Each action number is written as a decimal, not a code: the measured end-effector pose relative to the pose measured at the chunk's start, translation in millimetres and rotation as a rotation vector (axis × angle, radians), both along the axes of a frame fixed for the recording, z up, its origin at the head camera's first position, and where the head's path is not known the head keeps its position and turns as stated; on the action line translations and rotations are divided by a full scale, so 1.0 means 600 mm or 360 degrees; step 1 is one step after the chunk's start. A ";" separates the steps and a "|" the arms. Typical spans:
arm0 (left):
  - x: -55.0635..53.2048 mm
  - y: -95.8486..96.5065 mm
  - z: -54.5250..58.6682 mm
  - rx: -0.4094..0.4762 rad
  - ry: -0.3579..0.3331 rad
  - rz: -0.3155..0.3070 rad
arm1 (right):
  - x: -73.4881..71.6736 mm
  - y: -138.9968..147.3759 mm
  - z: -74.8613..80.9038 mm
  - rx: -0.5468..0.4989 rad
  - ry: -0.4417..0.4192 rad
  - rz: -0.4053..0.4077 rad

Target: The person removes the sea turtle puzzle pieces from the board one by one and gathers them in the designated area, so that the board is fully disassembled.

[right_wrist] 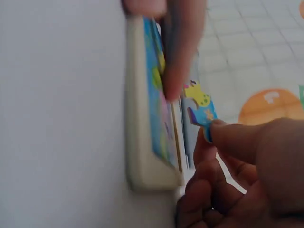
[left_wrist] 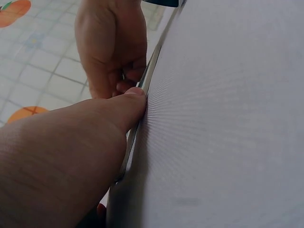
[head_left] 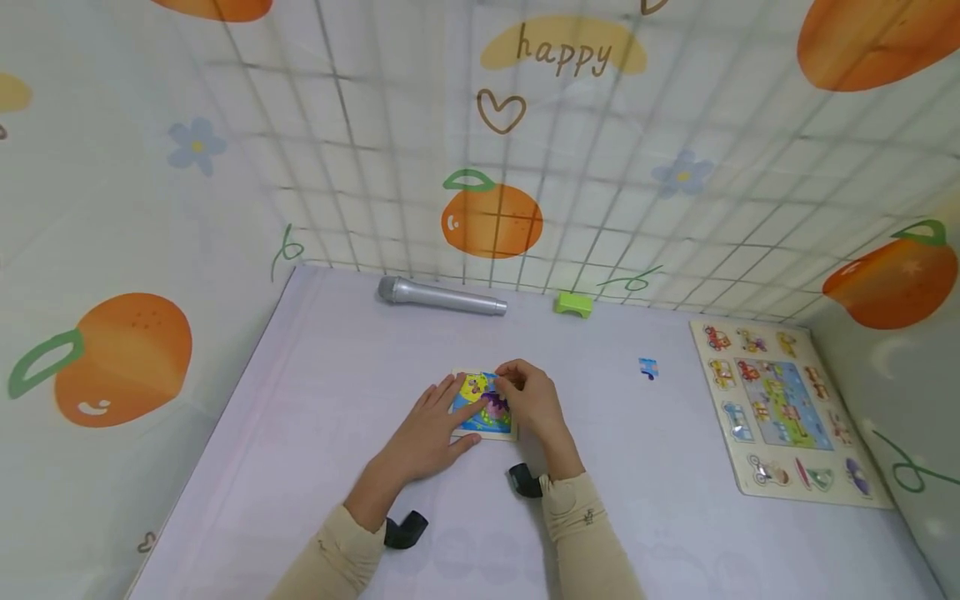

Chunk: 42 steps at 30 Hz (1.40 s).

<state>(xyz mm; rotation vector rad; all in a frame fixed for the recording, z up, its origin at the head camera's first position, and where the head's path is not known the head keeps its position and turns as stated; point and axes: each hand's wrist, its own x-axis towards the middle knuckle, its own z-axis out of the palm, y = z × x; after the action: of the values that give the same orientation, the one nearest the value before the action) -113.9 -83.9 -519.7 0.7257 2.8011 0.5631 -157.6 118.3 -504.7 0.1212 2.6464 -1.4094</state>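
A small jigsaw puzzle in a pale tray [head_left: 491, 436] lies in the middle of the table, its picture yellow, blue and purple. Across its left side rests my left hand [head_left: 427, 433], fingers spread and straight; the index finger reaches over the picture and the thumb lies at the near edge. My right hand [head_left: 536, 402] is at the tray's upper right corner. Between thumb and finger it pinches a jigsaw piece [right_wrist: 204, 108], blue and yellow, which shows raised above the tray in the right wrist view. My left thumb [left_wrist: 135, 92] touches the tray's edge in the left wrist view.
A loose blue jigsaw piece [head_left: 648, 367] lies to the right. Farther right is a large wooden picture board [head_left: 727, 433]. Along the back stand a silver microphone [head_left: 446, 297] and a green arched block [head_left: 573, 305]. Fabric printed with oranges [head_left: 491, 221] walls the table.
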 end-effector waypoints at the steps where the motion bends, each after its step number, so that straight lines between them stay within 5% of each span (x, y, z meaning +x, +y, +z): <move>1: 0.000 0.001 0.000 -0.0004 -0.0001 0.0003 | -0.002 0.005 0.001 -0.0012 -0.0007 -0.0017; 21: -0.002 -0.003 -0.007 -0.0005 0.0005 0.0044 | -0.047 0.183 0.010 0.0249 -0.0252 -0.0285; 31: -0.005 -0.001 -0.012 -0.0006 0.0019 0.0035 | -0.059 0.259 0.011 0.0454 -0.0207 -0.0409; 42: -0.003 0.005 -0.011 -0.0007 -0.0008 0.0034 | -0.073 0.287 0.015 0.0552 -0.0182 -0.0462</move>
<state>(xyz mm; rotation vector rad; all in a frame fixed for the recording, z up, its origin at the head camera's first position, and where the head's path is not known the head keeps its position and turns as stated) -116.0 -81.2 -526.2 0.6935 2.8077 0.5614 -201.1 290.6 -495.9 0.6249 2.8325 -0.9554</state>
